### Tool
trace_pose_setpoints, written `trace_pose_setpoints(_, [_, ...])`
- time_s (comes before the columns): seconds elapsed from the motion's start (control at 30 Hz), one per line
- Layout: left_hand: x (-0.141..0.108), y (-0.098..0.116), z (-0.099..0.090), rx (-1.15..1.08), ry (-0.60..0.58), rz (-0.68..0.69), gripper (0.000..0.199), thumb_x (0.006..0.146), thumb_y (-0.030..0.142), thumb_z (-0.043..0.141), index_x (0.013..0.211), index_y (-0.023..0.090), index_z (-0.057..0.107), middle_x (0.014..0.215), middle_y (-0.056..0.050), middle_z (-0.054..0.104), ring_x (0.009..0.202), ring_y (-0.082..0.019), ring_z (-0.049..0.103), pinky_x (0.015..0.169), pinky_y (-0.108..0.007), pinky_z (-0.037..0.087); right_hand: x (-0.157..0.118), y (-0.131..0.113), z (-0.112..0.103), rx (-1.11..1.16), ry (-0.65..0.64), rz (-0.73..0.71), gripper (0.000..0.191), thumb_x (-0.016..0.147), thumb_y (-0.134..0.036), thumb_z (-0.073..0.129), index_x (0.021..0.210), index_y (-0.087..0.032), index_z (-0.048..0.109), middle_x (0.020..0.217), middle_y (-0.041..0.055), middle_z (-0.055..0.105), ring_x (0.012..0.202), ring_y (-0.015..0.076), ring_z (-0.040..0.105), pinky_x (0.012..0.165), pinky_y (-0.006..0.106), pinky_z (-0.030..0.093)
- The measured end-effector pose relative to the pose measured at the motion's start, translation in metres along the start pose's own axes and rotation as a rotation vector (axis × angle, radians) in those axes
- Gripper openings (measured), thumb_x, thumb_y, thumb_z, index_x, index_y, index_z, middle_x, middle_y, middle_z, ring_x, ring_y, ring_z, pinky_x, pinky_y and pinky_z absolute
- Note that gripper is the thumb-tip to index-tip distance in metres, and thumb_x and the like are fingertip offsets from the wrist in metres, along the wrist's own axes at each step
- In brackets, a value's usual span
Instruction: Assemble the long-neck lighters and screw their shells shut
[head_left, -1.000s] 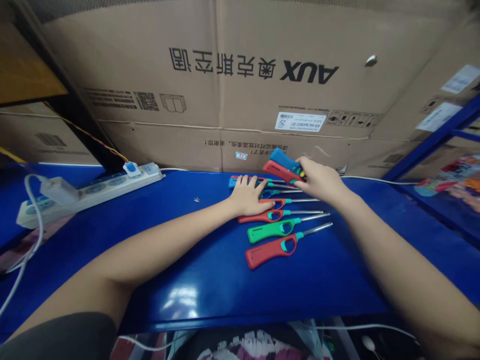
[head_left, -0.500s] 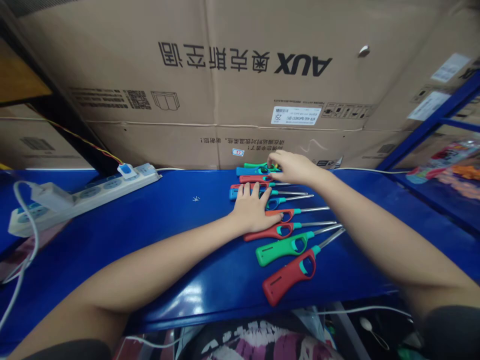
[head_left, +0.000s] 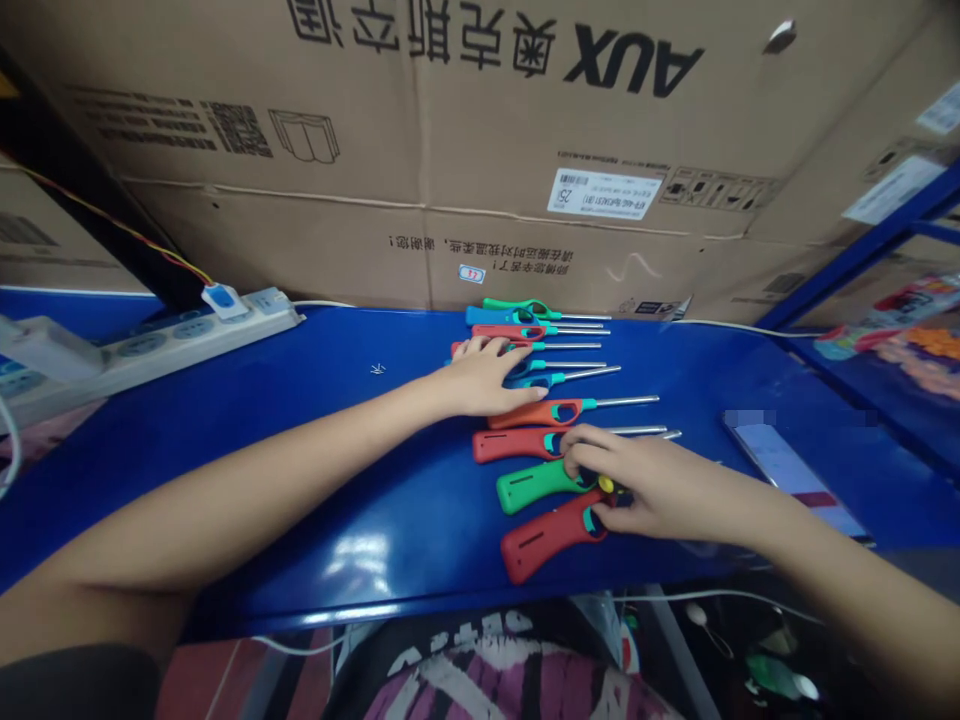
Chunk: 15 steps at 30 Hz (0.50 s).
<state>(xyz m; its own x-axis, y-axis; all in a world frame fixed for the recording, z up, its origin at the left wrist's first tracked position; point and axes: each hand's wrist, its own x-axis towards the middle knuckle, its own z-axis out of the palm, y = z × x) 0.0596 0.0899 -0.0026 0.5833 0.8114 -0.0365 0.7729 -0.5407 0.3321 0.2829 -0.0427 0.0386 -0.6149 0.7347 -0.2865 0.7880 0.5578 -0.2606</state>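
Observation:
Gas lighters with long metal tips lie in a column on the blue shelf. My left hand [head_left: 486, 380] rests with spread fingers across several of them, near an orange lighter [head_left: 504, 413]. Over the front of the column, my right hand [head_left: 649, 485] is curled around a small yellow thing [head_left: 606, 484]. Its fingers cover the trigger ends of a green lighter [head_left: 529, 487] and the nearest red lighter [head_left: 536, 543]. Another red lighter [head_left: 510, 445] lies just behind. At the far end are a green lighter [head_left: 506, 307] and a blue one [head_left: 491, 317].
A big cardboard box [head_left: 480, 130] stands behind the blue shelf [head_left: 360, 500]. On the left is a power strip [head_left: 180, 335] with plugs and cables. A phone [head_left: 795, 475] lies to the right. Pink and orange packages are at the far right.
My right hand has moved from the far end of the lighters to the near end. My left hand stays on the lighters. The view has shifted, and the phone now shows.

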Motion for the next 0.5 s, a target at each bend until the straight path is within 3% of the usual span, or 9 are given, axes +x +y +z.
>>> trace_pose_setpoints(0.17, [-0.020, -0.021, 0.003, -0.077, 0.143, 0.200, 0.060, 0.098, 0.058, 0.052, 0.148, 0.025, 0.054, 0.158, -0.012, 0.047, 0.147, -0.034, 0.040, 0.123, -0.055, 0.028, 0.009, -0.002, 0.002, 0.052, 0.022, 0.037, 0.042, 0.077, -0.014, 0.058, 0.117, -0.023, 0.050, 0.112, 0.0022, 0.062, 0.065, 0.0120, 0.054, 0.056, 0.025, 0.030])
trace_pose_setpoints(0.33, [-0.062, -0.029, 0.004, -0.152, 0.250, 0.323, 0.032, 0.098, 0.044, 0.054, 0.118, 0.022, 0.068, 0.134, -0.010, 0.062, 0.127, -0.029, 0.054, 0.112, -0.048, 0.042, 0.012, -0.008, 0.009, 0.016, 0.042, 0.104, 0.039, 0.075, -0.016, 0.058, 0.112, -0.021, 0.048, 0.093, 0.0011, 0.064, 0.063, 0.0161, 0.059, 0.052, 0.026, 0.024])
trace_pose_setpoints(0.4, [-0.080, -0.026, 0.003, -0.109, 0.238, 0.291, 0.035, 0.095, 0.050, 0.058, 0.114, 0.022, 0.067, 0.123, -0.010, 0.064, 0.116, -0.029, 0.056, 0.102, -0.047, 0.046, 0.014, -0.010, 0.012, -0.028, 0.063, 0.108, 0.038, 0.074, -0.016, 0.059, 0.111, -0.020, 0.048, 0.096, 0.0032, 0.066, 0.063, 0.0176, 0.061, 0.052, 0.027, 0.023])
trace_pose_setpoints(0.5, [-0.101, -0.020, 0.001, -0.042, 0.122, 0.303, 0.070, 0.077, 0.071, 0.070, 0.129, 0.026, 0.058, 0.126, -0.011, 0.063, 0.112, -0.033, 0.055, 0.095, -0.048, 0.045, 0.018, -0.011, 0.018, -0.124, 0.114, 0.111, 0.041, 0.075, -0.017, 0.062, 0.114, -0.018, 0.049, 0.102, 0.0077, 0.068, 0.070, 0.0229, 0.067, 0.053, 0.028, 0.024])
